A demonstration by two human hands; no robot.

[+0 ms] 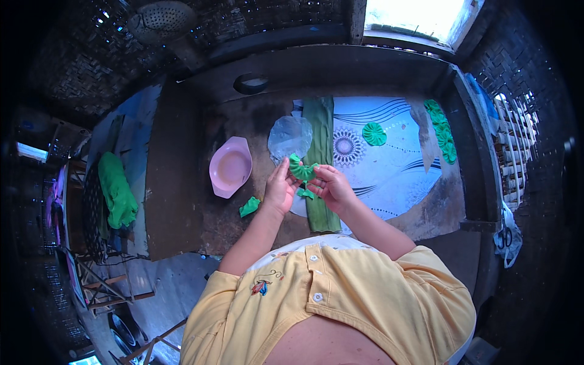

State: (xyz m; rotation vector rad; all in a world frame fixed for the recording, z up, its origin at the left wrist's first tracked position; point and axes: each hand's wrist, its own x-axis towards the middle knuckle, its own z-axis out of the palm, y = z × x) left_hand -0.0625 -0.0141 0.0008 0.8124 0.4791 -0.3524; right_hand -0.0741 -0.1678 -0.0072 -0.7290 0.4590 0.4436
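Observation:
Between my hands is a pleated green dough strip (302, 171), curved like an open ring. My left hand (281, 187) grips its left end, and my right hand (333, 187) pinches the right end. Below it runs a long green leaf strip (320, 131), which looks like banana leaf. A small green scrap (306, 193) lies on the leaf under my hands. Just beyond my left hand is a round clear plastic sheet (290, 137). A small green dough lump (249, 207) rests left of my left forearm. A finished-looking pleated green disc (374, 134) lies farther right.
A pink oval bowl (231, 167) stands on the left of the wooden table (210, 228). A white patterned sheet (395, 182) covers its right part. Several pleated green discs (441, 132) line the right edge. A large green dough roll (117, 190) sits beyond the left side board (173, 170).

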